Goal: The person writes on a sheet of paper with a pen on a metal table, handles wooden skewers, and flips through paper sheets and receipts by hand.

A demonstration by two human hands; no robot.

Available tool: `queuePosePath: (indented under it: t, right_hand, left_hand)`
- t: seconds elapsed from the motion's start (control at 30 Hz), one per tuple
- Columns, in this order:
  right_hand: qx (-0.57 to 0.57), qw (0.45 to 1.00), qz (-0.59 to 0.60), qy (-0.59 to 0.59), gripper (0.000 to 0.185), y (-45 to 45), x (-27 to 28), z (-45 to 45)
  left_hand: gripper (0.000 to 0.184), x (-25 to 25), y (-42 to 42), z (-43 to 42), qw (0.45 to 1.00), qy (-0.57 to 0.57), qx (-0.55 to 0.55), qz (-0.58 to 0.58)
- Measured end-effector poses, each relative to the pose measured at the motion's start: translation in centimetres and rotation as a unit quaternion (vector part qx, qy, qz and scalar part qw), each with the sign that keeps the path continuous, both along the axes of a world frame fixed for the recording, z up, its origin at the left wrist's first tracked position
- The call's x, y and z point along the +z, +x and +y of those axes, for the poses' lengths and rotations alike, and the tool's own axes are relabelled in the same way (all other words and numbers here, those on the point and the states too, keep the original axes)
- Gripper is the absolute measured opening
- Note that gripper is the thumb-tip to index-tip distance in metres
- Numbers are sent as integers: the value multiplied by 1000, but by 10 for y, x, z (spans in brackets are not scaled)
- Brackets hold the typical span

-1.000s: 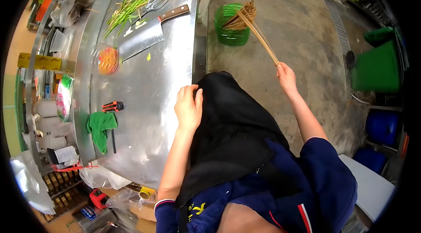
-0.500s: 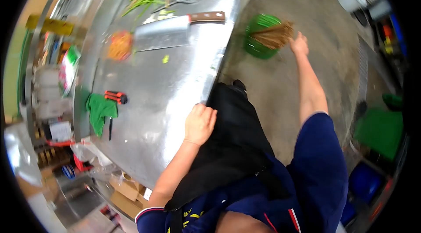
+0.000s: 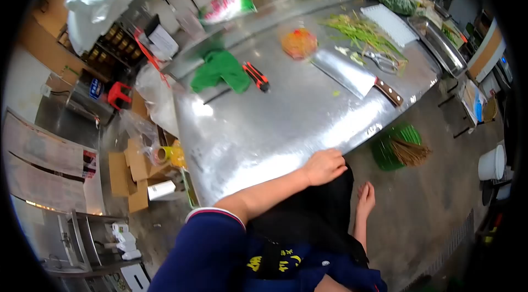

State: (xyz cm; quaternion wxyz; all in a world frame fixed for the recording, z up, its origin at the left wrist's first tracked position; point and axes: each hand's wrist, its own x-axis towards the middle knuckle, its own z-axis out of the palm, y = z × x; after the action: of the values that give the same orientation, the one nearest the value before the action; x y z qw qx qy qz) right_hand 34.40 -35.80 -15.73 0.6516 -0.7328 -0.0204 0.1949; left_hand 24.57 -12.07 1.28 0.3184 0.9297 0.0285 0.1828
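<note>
My left hand (image 3: 324, 167) rests on the front edge of the steel table (image 3: 264, 127), its fingers curled and nothing visible in them. My right hand (image 3: 365, 197) hangs low beside my black apron, fingers bent together, and what they hold, if anything, is hidden. Beyond it, below the table edge, a green basket (image 3: 388, 152) holds a bundle of brown sticks (image 3: 411, 152). A cleaver (image 3: 352, 75) with a wooden handle lies on the table, near scissors (image 3: 380, 62), green stalks (image 3: 366, 33) and a round orange-red item (image 3: 299, 44).
A green cloth (image 3: 221, 71) and a red-black cutter (image 3: 256, 77) lie on the table's left part. A white tray (image 3: 390, 24) and a metal tray (image 3: 438, 44) are at the right end. Cardboard boxes (image 3: 137, 165) stand left; a white bucket (image 3: 491, 163) is far right.
The view has swung toward the left. My right hand has drawn back from the sticks to my side; the thin sticks it held earlier are now in the bundle. My left hand stays at the edge.
</note>
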Motion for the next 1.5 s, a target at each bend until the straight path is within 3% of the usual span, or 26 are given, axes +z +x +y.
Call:
queuePosePath:
  t: [0.1,0.23,0.3,0.37,0.43,0.5,0.6,0.7,0.8,0.87,0.97,1.07,1.17,1.23,1.37,1.5]
  right_hand:
    - [1,1000,-13,-14,30,-29,12,-13]
    - [25,998,-57,-30,26,-39,40,-15]
    - [27,998,-56,19,25,-35,45,-7]
    - [41,996,-84,8,25,-36,61,10]
    - [58,994,-95,11,24,-44,77,36]
    - [90,991,-101,21,24,-52,99,63]
    - [158,977,-142,7,21,-73,143,97]
    - [186,955,-230,4,16,-85,164,119]
    - [258,905,-337,-24,15,-79,199,148]
    - [294,872,-391,-16,15,-79,236,184]
    - [368,790,-490,8,15,-64,292,252]
    - [387,717,-577,54,16,-58,356,345]
    - [390,670,-625,96,18,-65,419,447]
    - [400,669,-625,37,20,-69,460,514]
    - [318,629,-708,55,28,-65,520,651]
    - [256,656,-710,-7,36,-75,573,759]
  left_hand:
    - [12,36,-25,12,992,-120,45,-16]
    - [12,56,-72,97,975,17,151,-163]
    - [13,55,-105,160,953,-45,262,-143]
    - [14,56,-145,219,921,52,362,-131]
    - [14,53,-177,261,890,51,447,-67]
    - [14,27,-197,299,853,179,490,-32]
    - [18,-4,-208,322,847,175,494,92]
    - [25,-14,-216,325,861,166,462,133]
    - [20,-11,-226,314,871,155,458,86]
    - [16,-4,-245,306,878,132,455,68]
    - [15,7,-270,296,841,28,536,74]
    - [16,-4,-287,295,802,30,597,-8]
    - [17,-12,-290,296,785,54,617,19]
    - [22,-5,-291,293,781,16,625,9]
    - [29,2,-292,297,787,-12,617,20]
    - [28,7,-293,301,790,-34,610,57]
